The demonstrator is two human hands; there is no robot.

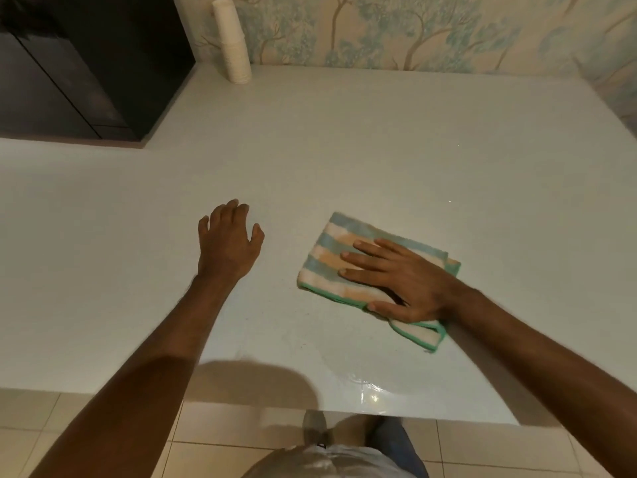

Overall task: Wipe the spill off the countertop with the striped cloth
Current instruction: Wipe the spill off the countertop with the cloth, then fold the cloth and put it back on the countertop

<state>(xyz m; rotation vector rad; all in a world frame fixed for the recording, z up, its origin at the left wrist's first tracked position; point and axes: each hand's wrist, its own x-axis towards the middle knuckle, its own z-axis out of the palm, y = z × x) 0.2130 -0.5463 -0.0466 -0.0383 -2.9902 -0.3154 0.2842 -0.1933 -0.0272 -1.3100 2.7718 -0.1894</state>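
right hand (406,284) lies flat on the cloth (331,257), left hand (229,241) open and empty, spill (365,388) on the table (344,139) not yet wiped.

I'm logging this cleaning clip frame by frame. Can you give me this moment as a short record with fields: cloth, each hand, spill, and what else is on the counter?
cloth: striped cloth, folded, flat on the countertop
right hand: right hand pressed flat on the cloth, fingers spread
left hand: left hand open, empty, on or just over the bare counter, apart from the cloth
spill: wet patch near the front edge, not under the cloth
other: stack of paper cups by the wall; dark appliance at the back left
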